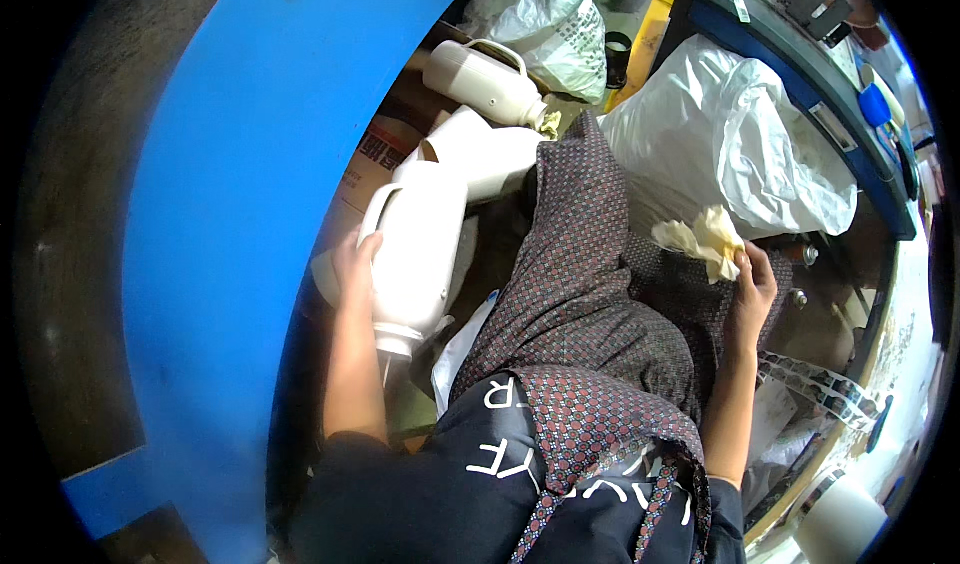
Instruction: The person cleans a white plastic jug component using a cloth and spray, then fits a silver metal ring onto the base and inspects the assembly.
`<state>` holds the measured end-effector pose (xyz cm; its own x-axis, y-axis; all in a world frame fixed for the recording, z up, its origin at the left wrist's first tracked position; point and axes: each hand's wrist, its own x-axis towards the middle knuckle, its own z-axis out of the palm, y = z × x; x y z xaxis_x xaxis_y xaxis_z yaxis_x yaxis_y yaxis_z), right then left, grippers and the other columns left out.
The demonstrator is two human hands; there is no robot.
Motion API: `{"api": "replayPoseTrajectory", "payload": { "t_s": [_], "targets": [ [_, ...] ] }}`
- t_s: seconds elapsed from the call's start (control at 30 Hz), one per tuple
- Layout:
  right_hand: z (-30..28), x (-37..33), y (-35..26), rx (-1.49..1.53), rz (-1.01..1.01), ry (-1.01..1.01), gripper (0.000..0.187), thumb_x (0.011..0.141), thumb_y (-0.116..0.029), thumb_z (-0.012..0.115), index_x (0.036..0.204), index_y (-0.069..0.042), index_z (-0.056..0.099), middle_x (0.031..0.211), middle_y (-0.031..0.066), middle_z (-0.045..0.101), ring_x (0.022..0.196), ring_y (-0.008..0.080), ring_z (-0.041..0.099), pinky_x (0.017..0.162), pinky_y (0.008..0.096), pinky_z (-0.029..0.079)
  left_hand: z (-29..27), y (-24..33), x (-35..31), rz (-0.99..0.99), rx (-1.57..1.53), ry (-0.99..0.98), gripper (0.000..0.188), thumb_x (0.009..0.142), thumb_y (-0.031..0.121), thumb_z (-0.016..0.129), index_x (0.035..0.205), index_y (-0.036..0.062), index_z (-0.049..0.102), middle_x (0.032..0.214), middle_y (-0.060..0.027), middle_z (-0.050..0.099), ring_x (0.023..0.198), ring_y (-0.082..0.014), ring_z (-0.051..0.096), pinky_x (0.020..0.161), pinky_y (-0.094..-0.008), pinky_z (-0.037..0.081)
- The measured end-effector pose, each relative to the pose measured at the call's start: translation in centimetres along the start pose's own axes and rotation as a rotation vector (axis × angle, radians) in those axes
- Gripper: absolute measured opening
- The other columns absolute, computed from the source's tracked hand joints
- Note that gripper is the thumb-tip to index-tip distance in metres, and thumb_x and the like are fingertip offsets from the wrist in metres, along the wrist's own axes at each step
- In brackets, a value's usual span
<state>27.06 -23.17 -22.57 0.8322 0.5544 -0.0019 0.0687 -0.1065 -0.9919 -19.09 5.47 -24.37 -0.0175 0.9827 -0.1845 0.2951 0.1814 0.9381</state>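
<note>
On the left, my left hand (358, 266) is closed around the handle of a white plastic jug (422, 249). The jug lies tilted, its narrow ringed neck pointing toward me. My right hand (756, 282) pinches a crumpled pale yellow scrap (708, 239) above my right knee; I cannot tell whether it is cloth or thin film. Beyond the held jug lie more white jug bodies (500, 162), partly overlapping. Farther off, a cream jug (485, 82) with a handle lies on its side, and a yellowish wad (550, 124) sits at its mouth.
A long blue surface (215, 214) curves along my left side. White plastic sacks (735, 144) stand ahead and to the right, another (540, 24) at the back. A cardboard box (375, 159) is under the jugs. At right is a dark workbench (780, 64) with small items on it.
</note>
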Motion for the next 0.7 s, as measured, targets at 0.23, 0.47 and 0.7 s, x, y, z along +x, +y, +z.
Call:
{"api": "replayPoseTrajectory", "payload": {
  "t_s": [0.23, 0.47, 0.7],
  "targets": [
    [-2.7, -0.7, 3.1, 0.072, 0.081, 0.071, 0.022, 0.091, -0.016, 0.063, 0.105, 0.002, 0.066, 0.099, 0.0046, 0.066, 0.091, 0.0113, 0.058, 0.085, 0.0247, 0.043, 3.0, 7.1, -3.9, 0.079, -0.060, -0.040, 0.041, 0.078, 0.007, 0.067, 0.117, -0.0057, 0.060, 0.109, -0.0101, 0.062, 0.097, -0.0172, 0.060, 0.087, -0.0284, 0.046],
    [1.2, 0.6, 0.3, 0.129, 0.076, -0.055, 0.024, 0.090, -0.011, 0.064, 0.110, 0.002, 0.063, 0.097, 0.0034, 0.064, 0.088, 0.0091, 0.057, 0.080, 0.0234, 0.044, 1.6, 9.5, -6.5, -0.009, -0.288, -0.213, 0.024, 0.082, 0.014, 0.061, 0.102, 0.0017, 0.063, 0.126, -0.0145, 0.055, 0.115, -0.0221, 0.054, 0.101, -0.0366, 0.042],
    [3.5, 3.9, -6.7, 0.312, -0.107, -0.095, 0.032, 0.087, -0.010, 0.066, 0.115, 0.004, 0.060, 0.104, 0.0076, 0.064, 0.097, 0.0128, 0.058, 0.090, 0.0260, 0.042, 5.0, 14.8, -5.6, 0.223, -0.284, -0.642, 0.021, 0.068, 0.015, 0.067, 0.082, 0.0000, 0.066, 0.132, -0.0193, 0.050, 0.122, -0.0283, 0.051, 0.111, -0.0412, 0.033]
  ]
}}
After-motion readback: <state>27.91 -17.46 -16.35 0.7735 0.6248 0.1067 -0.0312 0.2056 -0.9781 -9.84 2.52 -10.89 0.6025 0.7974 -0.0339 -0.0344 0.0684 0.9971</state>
